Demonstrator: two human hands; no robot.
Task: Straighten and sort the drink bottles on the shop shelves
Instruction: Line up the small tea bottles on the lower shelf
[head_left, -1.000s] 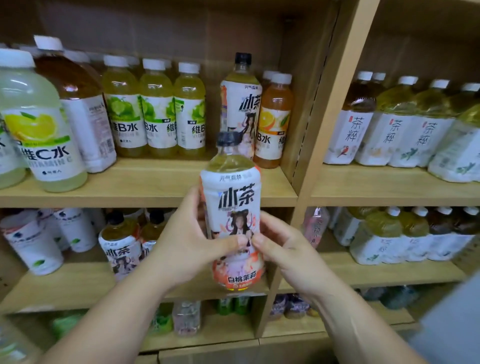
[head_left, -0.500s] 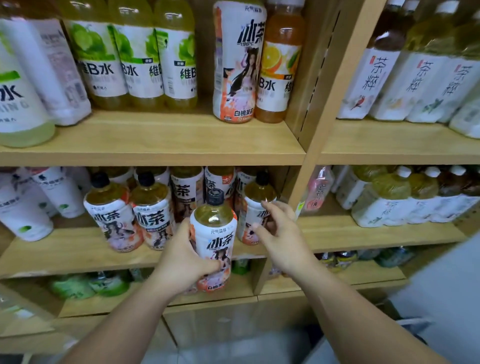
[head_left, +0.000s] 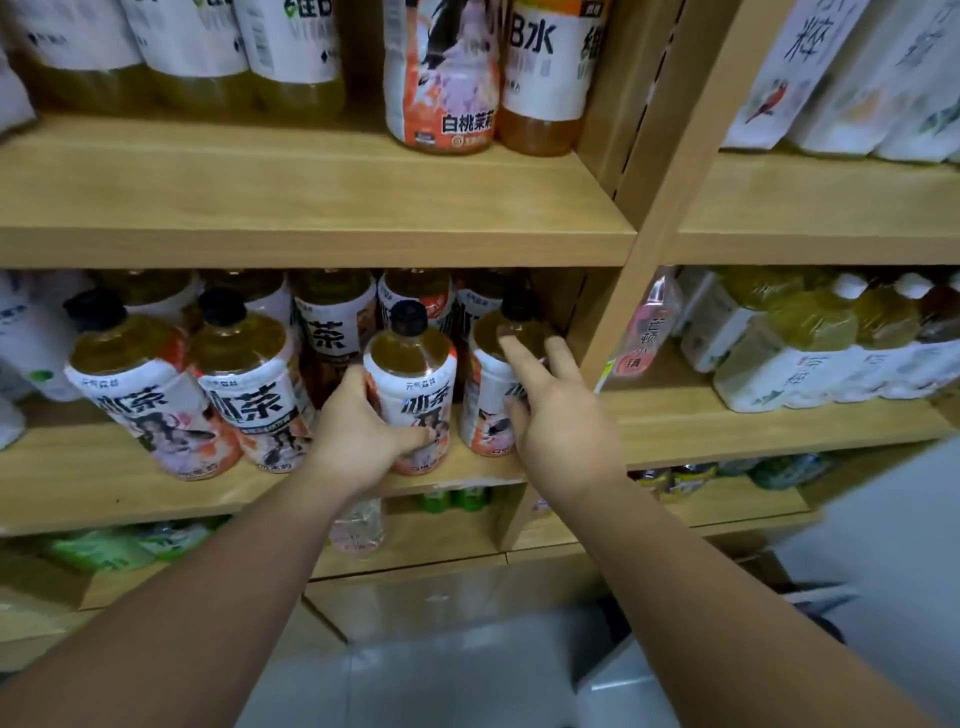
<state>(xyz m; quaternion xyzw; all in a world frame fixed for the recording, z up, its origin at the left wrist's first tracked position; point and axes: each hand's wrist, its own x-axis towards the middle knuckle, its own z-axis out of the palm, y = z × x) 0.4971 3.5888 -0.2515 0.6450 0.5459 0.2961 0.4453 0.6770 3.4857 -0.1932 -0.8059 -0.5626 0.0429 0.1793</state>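
Seating the black-capped, peach-labelled tea bottle (head_left: 415, 387) on the middle wooden shelf (head_left: 78, 493), the left hand (head_left: 358, 431) grips it — the right hand (head_left: 558, 421), fingers splayed, touches its three-o'clock twin (head_left: 483, 410) — next, likely release and square labels.

The light is soft and a bit dim. Left of the wooden post (head_left: 696, 104), deep shadow sits behind the bottles (head_left: 244, 384). Everything is a little fuzzy, most at the far edges either side of the post. The post leans, bent by the lens. Below it the floor (head_left: 447, 686) shines pale.
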